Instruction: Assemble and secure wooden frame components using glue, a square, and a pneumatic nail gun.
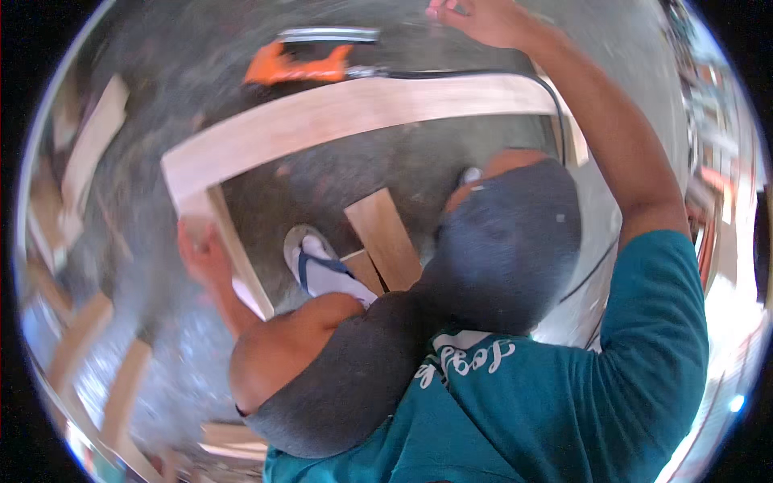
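My left hand (205,258) grips the near left corner of the pale wooden frame of flat boards (354,113), fingers wrapped round the upright side board. My right hand (475,18) is stretched far up past the frame's long top board; fingers seem curled on something small, but the top edge of the view cuts them off and I cannot tell what.

Risks, as I judge them:
- The black power cord (483,76) runs from the orange power saw (302,63) on the far floor across the top board and down its right end. A pull on the frame could drag the saw, or the cord could snag my arm.
- With one hand gripping only a corner, the frame could twist or slip.

My left foot in a white and blue sandal (322,266) stands inside the frame beside a short loose plank (385,237): trip hazard. More offcut boards (88,149) lie far left.
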Demonstrator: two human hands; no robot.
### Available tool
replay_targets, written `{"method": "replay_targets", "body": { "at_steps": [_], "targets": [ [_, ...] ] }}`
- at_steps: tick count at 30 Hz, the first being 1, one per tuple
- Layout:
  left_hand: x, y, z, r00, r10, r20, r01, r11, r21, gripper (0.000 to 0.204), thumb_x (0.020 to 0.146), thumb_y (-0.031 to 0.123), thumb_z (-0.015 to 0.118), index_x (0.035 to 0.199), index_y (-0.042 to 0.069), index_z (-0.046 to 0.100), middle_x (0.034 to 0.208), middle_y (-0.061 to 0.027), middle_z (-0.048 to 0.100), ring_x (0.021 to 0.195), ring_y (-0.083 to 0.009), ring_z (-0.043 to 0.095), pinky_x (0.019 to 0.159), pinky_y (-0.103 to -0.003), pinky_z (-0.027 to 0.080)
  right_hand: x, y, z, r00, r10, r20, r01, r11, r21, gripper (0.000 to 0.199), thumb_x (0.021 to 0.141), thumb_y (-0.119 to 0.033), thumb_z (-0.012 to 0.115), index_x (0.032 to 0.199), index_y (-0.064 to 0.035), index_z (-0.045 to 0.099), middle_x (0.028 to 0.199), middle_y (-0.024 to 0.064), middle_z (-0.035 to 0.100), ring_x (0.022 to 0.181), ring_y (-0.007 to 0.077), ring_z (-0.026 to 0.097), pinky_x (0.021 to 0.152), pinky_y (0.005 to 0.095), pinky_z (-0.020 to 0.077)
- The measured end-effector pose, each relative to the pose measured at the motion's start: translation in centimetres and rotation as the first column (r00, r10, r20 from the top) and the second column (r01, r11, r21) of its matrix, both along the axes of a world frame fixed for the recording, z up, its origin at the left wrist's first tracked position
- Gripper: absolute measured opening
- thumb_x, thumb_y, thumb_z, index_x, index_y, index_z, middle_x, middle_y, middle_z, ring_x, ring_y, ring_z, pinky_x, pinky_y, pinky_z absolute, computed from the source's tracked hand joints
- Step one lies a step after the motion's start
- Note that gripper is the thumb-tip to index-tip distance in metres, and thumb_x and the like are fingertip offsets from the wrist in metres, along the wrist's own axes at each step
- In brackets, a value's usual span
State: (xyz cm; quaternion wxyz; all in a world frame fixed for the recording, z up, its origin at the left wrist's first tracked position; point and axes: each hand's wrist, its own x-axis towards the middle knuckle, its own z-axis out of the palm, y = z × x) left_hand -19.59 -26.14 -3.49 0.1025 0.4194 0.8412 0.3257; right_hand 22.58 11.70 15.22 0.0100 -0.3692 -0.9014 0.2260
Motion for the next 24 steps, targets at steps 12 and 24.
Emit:
{"method": "replay_targets", "body": {
  "at_steps": [12,24],
  "targets": [
    [-3.1,4.8,-0.1,0.973,-0.103,-0.206,0.021,0.929,-0.369,0.058,0.091,0.023,0.068,0.14,-0.002,0.051,0.14,-0.0212,0.055,0.128,-0.0328,0.054,0.107,-0.039,0.042,43.5,-25.0,-5.8,0.378,-0.924,0.052,0.847,0.368,0.384,0.029,0.094,-0.031,0.062,0.109,-0.0082,0.071,0.089,0.0179,0.071,0.077,0.0307,0.07,0.07,0.0402,0.0529],
    [-11.8,3.5,-3.6,0.996,-0.032,0.08,0.064,0.896,-0.44,0.065,0.092,0.034,0.071,0.136,-0.008,0.05,0.135,-0.0242,0.056,0.125,-0.0341,0.053,0.109,-0.041,0.038,42.9,-31.3,-20.7,0.144,-0.821,0.552,0.969,0.229,0.088,0.075,0.084,-0.068,0.057,0.087,0.0045,0.072,0.091,0.0275,0.07,0.09,0.044,0.068,0.08,0.0513,0.0519]
  ]
}}
